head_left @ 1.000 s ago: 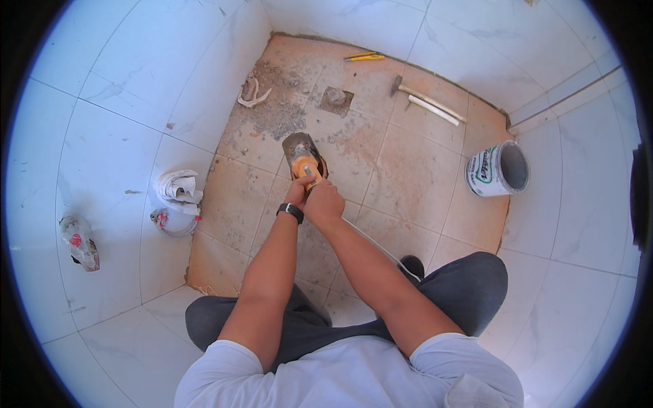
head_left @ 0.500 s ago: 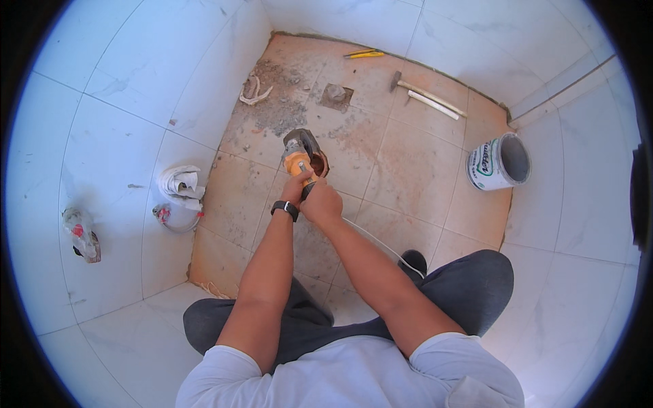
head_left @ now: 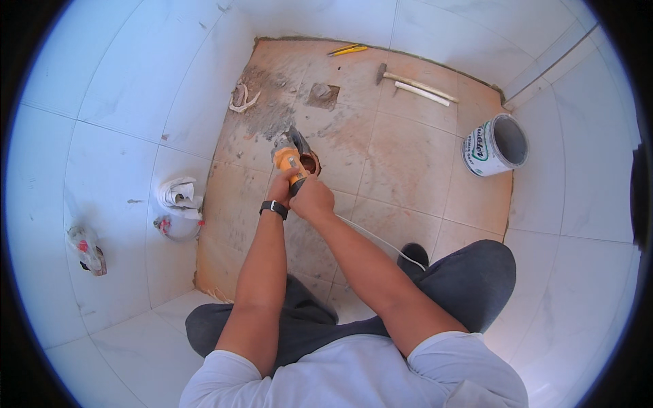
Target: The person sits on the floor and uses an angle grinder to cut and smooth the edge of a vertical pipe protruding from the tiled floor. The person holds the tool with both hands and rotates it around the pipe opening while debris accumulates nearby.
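Note:
Both my hands are closed around an orange and grey angle grinder [head_left: 286, 158], held in front of me over the tiled floor. My left hand [head_left: 281, 188], with a black watch on its wrist, grips the left side of the body. My right hand [head_left: 313, 198] wraps the rear of the tool from the right. A dark curved guard shows at the grinder's right; its disc is hard to make out. From behind my right hand a pale cord [head_left: 371, 235] runs toward my shoe. Just beyond the tool, a square opening [head_left: 332, 102] in the floor holds a grey lump.
Rubble [head_left: 271, 112] and a pale curled strip [head_left: 245, 102] lie at the far left. A yellow utility knife [head_left: 349, 50], a hammer [head_left: 422, 86] and a white stick [head_left: 423, 94] lie farther back. A white bucket [head_left: 480, 153] stands right. Wrapped pipe fittings [head_left: 178, 194] jut from the left wall.
The whole view has shifted slightly, with the bucket now higher and the floor opening farther left in the picture. Both hands keep their grip on the grinder, in nearly the same place over the floor.

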The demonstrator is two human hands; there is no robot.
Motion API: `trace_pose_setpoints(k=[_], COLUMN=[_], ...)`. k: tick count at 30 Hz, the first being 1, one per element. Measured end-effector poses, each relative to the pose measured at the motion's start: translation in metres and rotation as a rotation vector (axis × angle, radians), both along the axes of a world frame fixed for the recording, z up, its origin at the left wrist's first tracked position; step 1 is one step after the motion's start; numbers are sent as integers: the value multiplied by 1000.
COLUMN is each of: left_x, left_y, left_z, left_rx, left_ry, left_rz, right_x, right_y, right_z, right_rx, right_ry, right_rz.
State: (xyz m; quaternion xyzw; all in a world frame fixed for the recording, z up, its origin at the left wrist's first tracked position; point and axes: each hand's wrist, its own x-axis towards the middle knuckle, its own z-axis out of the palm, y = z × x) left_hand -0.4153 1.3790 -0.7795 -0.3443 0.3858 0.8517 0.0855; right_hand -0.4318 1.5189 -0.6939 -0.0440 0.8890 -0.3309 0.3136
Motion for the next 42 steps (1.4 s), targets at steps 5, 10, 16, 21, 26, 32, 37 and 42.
trace_pose_setpoints(k=[5,10,16,21,26,32,37,42], left_x=[-4,-43,-67,-60,-62,-59,-49,-47], left_y=[22,61,89,81,77,70,62,58], left_z=[-15,-18,12,-3,-23,-35,-34,-37], left_rx=[-164,-720,-727,-313,-14,-171,-244,-177], left_ry=[61,-113,-149,-40,1,-27,-98,-74], left_rz=[46,-124,183,326,362,293,258,247], right_x=[-9,-62,-101,-108,-96,-84,-74,-69], right_y=[18,53,59,44,29,18,11,9], right_z=[-24,-57,-37,-12,-6,-7,-14,-13], right_rx=[36,40,-54,-55,-37,-38,-48,-51], right_ry=[10,-20,-38,-231,-326,-371,-371,-328], right_rz=[15,155,270,287,193,134,87,88])
